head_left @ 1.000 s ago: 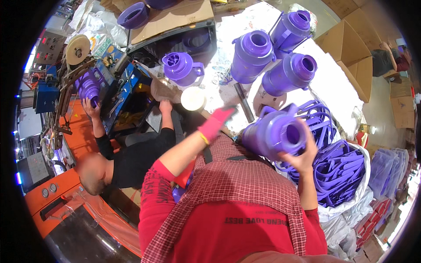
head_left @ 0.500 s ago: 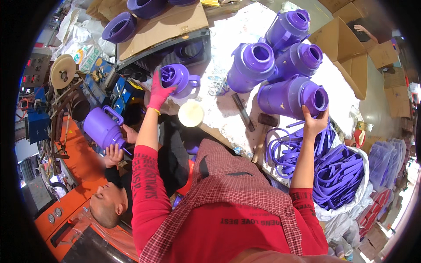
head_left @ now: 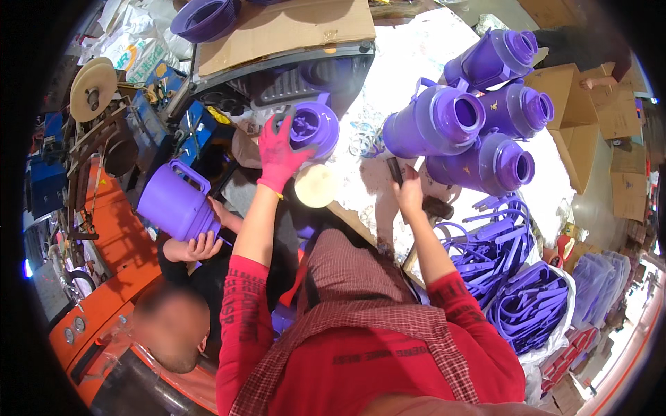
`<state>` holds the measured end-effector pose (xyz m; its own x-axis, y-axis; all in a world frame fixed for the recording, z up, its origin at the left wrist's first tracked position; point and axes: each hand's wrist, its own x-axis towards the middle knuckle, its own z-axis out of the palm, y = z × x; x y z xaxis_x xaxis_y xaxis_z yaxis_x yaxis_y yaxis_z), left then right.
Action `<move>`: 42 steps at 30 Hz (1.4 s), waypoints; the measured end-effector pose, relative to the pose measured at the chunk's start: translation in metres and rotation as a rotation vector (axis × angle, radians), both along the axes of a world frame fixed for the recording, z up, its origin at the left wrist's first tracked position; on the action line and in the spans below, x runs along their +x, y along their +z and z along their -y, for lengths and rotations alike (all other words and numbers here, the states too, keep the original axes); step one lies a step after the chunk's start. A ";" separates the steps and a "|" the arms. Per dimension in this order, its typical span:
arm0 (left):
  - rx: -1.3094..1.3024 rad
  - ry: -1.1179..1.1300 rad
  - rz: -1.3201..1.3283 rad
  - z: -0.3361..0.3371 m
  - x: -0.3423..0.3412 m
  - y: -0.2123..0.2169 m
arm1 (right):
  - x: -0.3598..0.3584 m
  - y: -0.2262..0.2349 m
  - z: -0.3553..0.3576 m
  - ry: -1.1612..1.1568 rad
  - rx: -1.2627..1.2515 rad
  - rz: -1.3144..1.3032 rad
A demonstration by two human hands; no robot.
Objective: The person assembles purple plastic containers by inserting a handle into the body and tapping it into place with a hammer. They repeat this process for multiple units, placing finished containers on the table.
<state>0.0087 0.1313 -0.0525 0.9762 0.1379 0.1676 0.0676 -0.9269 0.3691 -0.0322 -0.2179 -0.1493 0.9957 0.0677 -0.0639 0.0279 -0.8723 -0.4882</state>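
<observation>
My left hand (head_left: 281,154), in a pink and grey glove, grips the near side of a purple thermos shell (head_left: 325,132) whose open end shows ribs inside. A round cream-coloured disc (head_left: 316,186) lies just below that shell. My bare right hand (head_left: 409,191) is closed around the lower part of a short dark bar (head_left: 395,168) on the white table (head_left: 361,62). Right beside this hand is a hammer (head_left: 437,206) with a dark head. Several purple thermos shells with handles, one of them here (head_left: 437,125), lie grouped beyond my right hand.
A white sack (head_left: 565,305) of purple straps and handles stands at the right. Cardboard boxes (head_left: 576,139) are farther back. At the left, a co-worker holds another purple shell (head_left: 173,201) near an orange machine (head_left: 118,236). A cardboard-topped black crate (head_left: 291,41) stands at the far side.
My right hand has let go of the nearest grouped thermos shell and moved left onto the dark bar. The left-hand shell has turned, its handle now pointing away from me.
</observation>
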 end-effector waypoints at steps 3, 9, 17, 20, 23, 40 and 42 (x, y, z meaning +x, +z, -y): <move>-0.423 -0.136 0.144 0.005 0.027 -0.004 | 0.005 -0.069 -0.004 -0.056 -0.062 -0.181; -0.592 0.063 0.342 0.042 0.015 0.056 | -0.028 0.015 0.036 -0.121 0.301 -0.048; -0.494 -0.166 0.346 0.179 -0.132 0.087 | -0.042 0.235 0.074 -0.182 1.445 0.564; -0.452 -0.101 0.228 0.212 -0.151 0.029 | -0.066 0.276 0.074 0.159 1.457 0.601; -0.409 -0.127 0.302 0.228 -0.169 -0.014 | -0.091 0.284 0.063 0.261 1.609 0.453; -0.396 -0.119 0.137 0.225 -0.170 -0.034 | -0.055 0.182 -0.008 -0.216 1.284 0.009; -0.469 -0.166 0.130 0.225 -0.169 -0.034 | -0.055 0.170 -0.014 -0.001 1.012 -0.031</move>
<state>-0.1605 -0.0934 -0.0866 0.9665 0.0720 0.2465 -0.1409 -0.6539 0.7434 -0.0872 -0.2040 0.0212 0.9947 0.1032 -0.0025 0.0024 -0.0478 -0.9989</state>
